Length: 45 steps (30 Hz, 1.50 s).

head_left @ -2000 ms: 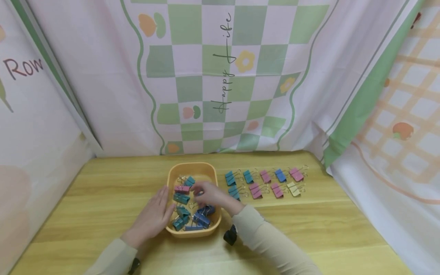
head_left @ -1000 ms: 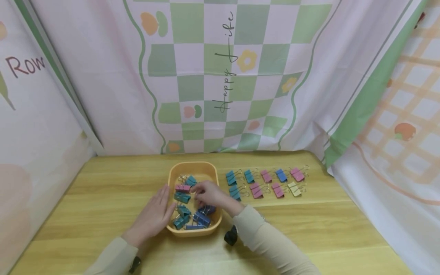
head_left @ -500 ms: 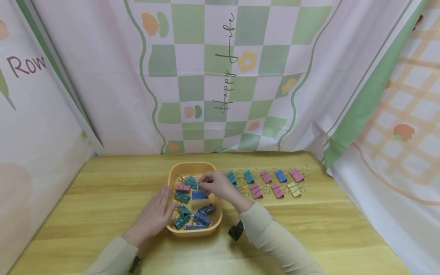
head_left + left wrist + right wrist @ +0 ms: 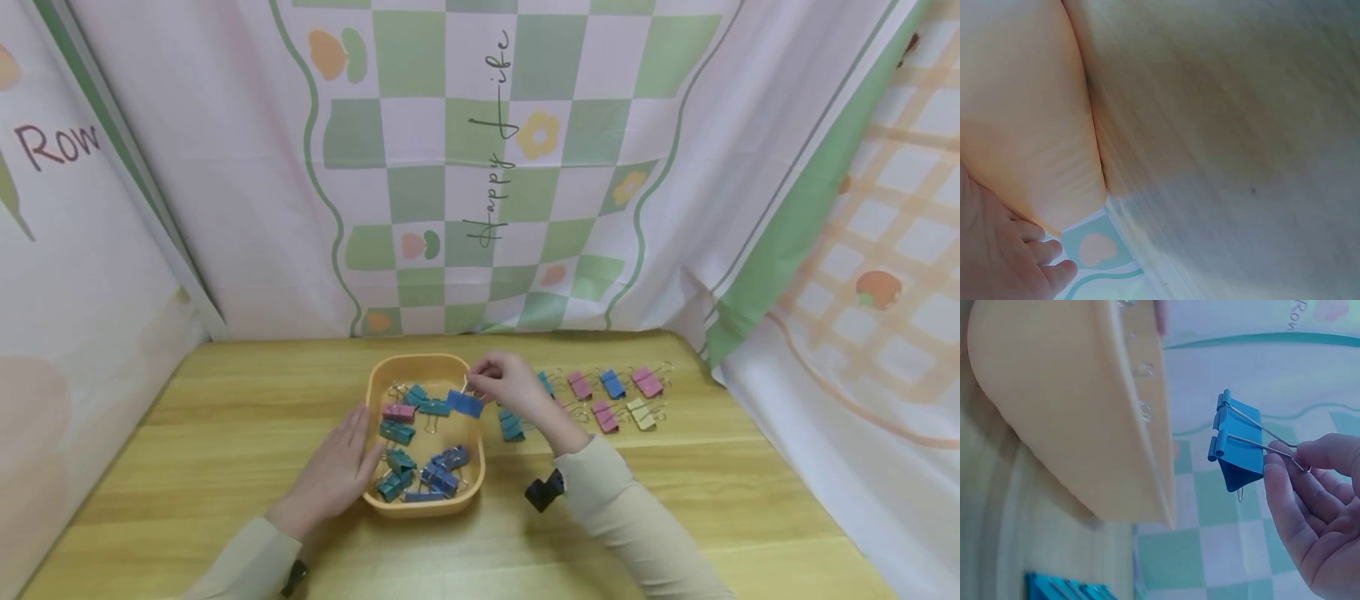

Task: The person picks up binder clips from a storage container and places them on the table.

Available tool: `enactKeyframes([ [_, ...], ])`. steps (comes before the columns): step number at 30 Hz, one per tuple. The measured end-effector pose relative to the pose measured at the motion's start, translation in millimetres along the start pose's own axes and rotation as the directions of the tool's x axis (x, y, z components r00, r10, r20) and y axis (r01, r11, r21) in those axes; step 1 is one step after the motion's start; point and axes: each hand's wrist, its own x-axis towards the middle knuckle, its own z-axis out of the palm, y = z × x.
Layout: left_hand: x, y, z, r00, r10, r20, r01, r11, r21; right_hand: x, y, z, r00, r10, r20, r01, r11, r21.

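My right hand (image 4: 517,390) pinches a blue binder clip (image 4: 465,404) by its wire handle above the right rim of an orange-yellow tray (image 4: 477,492). The right wrist view shows thumb and fingers on the handle of that binder clip (image 4: 1241,442), its body hanging free. My left hand (image 4: 336,467) rests with straight fingers against the tray's left side; in the left wrist view its fingertips touch the tray wall (image 4: 1029,112). Inside the tray lie teal clips (image 4: 397,432), a pink clip (image 4: 398,412) and dark blue clips (image 4: 440,480).
Right of the tray, binder clips stand in two rows on the wooden table (image 4: 675,517): teal (image 4: 512,425), pink (image 4: 647,382), blue (image 4: 612,383) and yellow (image 4: 642,413). My right hand partly covers these rows. A patterned curtain (image 4: 480,167) hangs behind the table.
My right hand has lifted the blue binder clip out of the tray's middle and moved up and right. A teal clip under it now shows. The left hand has stayed in place.
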Motion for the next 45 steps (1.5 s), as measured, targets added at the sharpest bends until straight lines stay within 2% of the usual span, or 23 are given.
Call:
enactKeyframes([
  [8, -0.6, 1.0, -0.5, 1.0, 0.0, 0.003, 0.0, 1.0, -0.004, -4.9, 6, -34, 0.997, -0.031, -0.069, 0.039, 0.994, 0.106],
  [19, -1.9, 0.7, -1.6, 1.0, -0.002, -0.003, 0.002, 1.0, 0.002, -16.2, 10, -76, 0.985, 0.02, -0.173, 0.0, 0.993, 0.118],
  [30, -1.2, 0.3, -0.8, 1.0, -0.006, 0.004, 0.006, 1.0, 0.007, -26.4, 25, -118, 0.955, 0.044, -0.292, -0.01, 0.993, 0.114],
  [39, -1.5, 2.3, -2.0, 1.0, -0.007, 0.007, 0.007, 1.0, -0.001, -39.3, 45, -151, 0.928, 0.06, -0.367, 0.025, 0.974, 0.224],
  [45, -1.4, 2.7, -2.1, 1.0, -0.007, 0.004, 0.007, 1.0, 0.001, -52.1, 58, -169, 0.903, 0.084, -0.421, -0.014, 0.986, 0.167],
])
